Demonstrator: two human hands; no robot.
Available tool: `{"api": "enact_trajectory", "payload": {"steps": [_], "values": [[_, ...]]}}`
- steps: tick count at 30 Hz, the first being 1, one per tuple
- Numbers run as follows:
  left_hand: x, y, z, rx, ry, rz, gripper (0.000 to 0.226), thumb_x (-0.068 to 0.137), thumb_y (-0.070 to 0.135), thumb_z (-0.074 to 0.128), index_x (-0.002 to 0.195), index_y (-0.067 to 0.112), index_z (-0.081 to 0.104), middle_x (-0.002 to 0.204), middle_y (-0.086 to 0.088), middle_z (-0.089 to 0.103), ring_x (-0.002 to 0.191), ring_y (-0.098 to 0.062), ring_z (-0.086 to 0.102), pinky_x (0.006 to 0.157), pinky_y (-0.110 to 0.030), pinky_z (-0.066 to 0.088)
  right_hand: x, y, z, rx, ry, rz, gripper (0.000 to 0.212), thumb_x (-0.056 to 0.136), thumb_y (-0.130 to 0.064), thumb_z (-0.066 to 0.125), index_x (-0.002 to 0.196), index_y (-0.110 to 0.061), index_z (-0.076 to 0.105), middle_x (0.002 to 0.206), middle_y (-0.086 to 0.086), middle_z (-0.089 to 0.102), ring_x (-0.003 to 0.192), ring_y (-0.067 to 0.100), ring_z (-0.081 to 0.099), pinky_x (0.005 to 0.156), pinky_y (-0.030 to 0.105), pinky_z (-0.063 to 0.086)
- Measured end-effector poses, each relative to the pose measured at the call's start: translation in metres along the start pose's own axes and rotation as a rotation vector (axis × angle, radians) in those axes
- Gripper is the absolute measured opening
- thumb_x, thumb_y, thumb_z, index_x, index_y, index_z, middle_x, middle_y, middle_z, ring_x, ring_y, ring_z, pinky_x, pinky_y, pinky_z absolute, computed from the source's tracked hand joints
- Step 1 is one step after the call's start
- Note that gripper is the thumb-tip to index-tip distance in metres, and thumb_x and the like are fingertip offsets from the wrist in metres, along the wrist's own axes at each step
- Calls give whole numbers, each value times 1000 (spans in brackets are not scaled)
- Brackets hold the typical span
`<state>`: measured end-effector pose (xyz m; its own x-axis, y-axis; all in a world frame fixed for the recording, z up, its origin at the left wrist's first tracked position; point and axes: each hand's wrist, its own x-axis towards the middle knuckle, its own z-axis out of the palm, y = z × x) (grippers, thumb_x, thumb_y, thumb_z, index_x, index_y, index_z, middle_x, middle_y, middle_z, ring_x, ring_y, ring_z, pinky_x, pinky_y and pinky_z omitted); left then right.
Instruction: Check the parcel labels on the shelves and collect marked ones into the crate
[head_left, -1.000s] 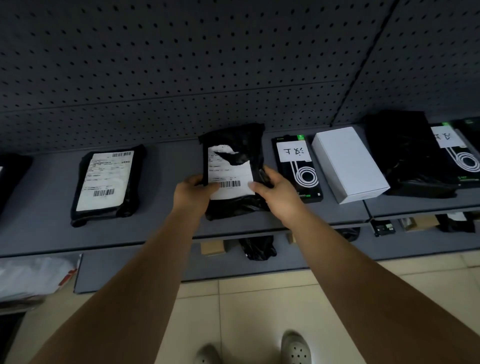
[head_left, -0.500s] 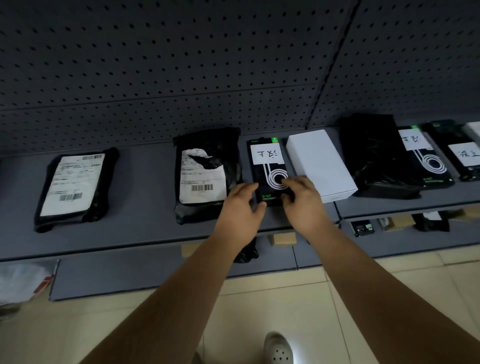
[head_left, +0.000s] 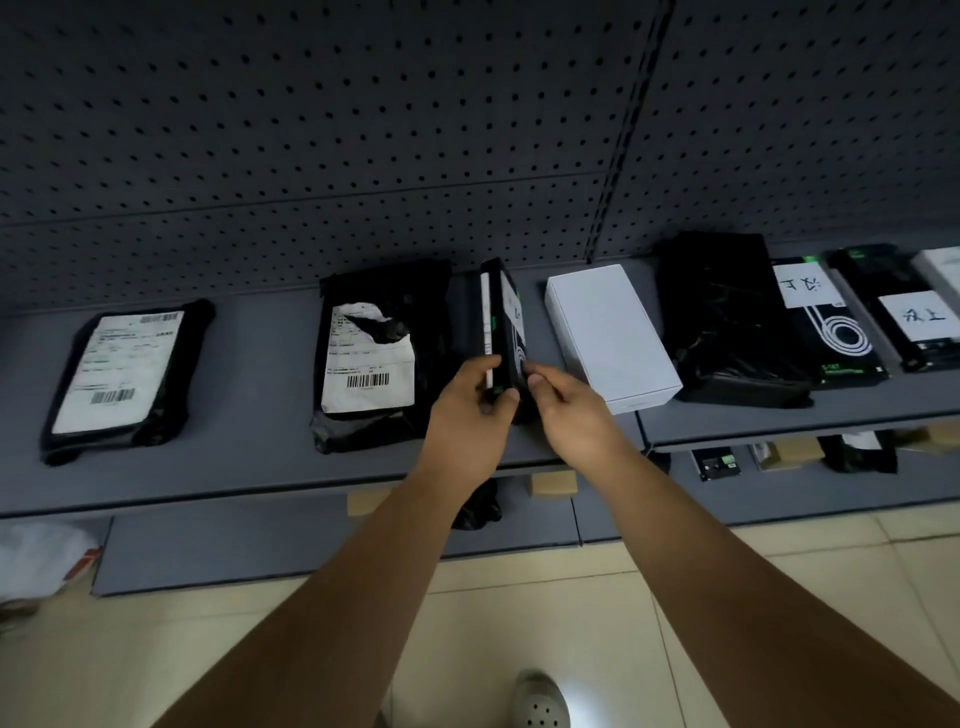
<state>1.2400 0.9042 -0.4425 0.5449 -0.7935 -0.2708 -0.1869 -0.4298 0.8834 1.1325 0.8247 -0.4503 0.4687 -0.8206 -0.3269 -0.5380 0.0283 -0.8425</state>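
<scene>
A slim black box (head_left: 506, 322) with a white handwritten label stands tilted up on its long edge on the grey shelf (head_left: 249, 457). My left hand (head_left: 475, 402) grips its near end from the left, and my right hand (head_left: 569, 410) pinches it from the right. Just left of it lies a black mailer bag (head_left: 379, 358) with a torn white barcode label. A second black bag with a white label (head_left: 122, 374) lies at the far left. No crate is in view.
A plain white box (head_left: 610, 338) lies right of the held box, then a black bag (head_left: 727, 322) and two more labelled black boxes (head_left: 826, 322) (head_left: 904, 312). A lower shelf holds small cardboard boxes (head_left: 553, 483) and dark packets. A white bag (head_left: 41, 561) lies bottom left. Pegboard backs the shelves.
My hands let go of the torn-label bag and moved right to the slim black box. It lay flat; now both hands have tipped it up on its edge.
</scene>
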Motion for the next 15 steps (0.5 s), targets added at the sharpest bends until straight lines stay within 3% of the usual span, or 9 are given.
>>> {"api": "enact_trajectory", "payload": {"steps": [2, 5, 7, 9, 12, 15], "values": [[-2, -1, 1, -39, 7, 9, 37, 96, 20, 58, 132, 26, 52, 109, 16, 60, 89, 11, 57, 74, 2, 39, -1, -4, -2, 68, -17, 58, 36, 104, -35, 41, 128, -19, 62, 126, 4, 64, 111, 13, 56, 94, 19, 37], [1, -6, -1, -88, 13, -59, 28, 100, 23, 51, 127, 22, 57, 108, 6, 65, 93, -6, 60, 87, -15, 46, -1, -5, -1, 180, -8, 116, 28, 100, -47, 45, 113, -32, 65, 120, 0, 67, 114, 18, 60, 106, 37, 44], [3, -8, -1, -116, -1, -108, 22, 101, 25, 48, 119, 24, 61, 100, 13, 63, 98, -12, 61, 95, -29, 49, -1, -3, -1, 231, -9, 113, 15, 95, -50, 53, 95, -39, 63, 108, -8, 69, 108, 14, 64, 102, 41, 49], [3, -9, -1, -143, -26, -115, 24, 102, 26, 46, 119, 26, 63, 104, 14, 63, 105, -12, 60, 101, -35, 48, -2, -2, 0, 295, -31, 99, 11, 93, -47, 59, 96, -37, 63, 101, -11, 69, 101, 12, 66, 97, 39, 54], [2, -12, -2, -165, -57, -109, 29, 103, 21, 43, 124, 26, 62, 115, 6, 65, 102, -6, 61, 98, -32, 49, -2, -4, 0, 378, -53, 111, 9, 94, -36, 63, 101, -30, 63, 105, -4, 69, 101, 11, 66, 92, 34, 56], [-1, -16, -4, -173, -78, -83, 29, 102, 17, 45, 122, 27, 64, 123, 7, 62, 106, 0, 58, 92, -15, 46, -2, -3, 0, 477, -108, 173, 17, 97, -25, 59, 111, -18, 66, 112, 9, 70, 107, 21, 66, 90, 32, 57]]}}
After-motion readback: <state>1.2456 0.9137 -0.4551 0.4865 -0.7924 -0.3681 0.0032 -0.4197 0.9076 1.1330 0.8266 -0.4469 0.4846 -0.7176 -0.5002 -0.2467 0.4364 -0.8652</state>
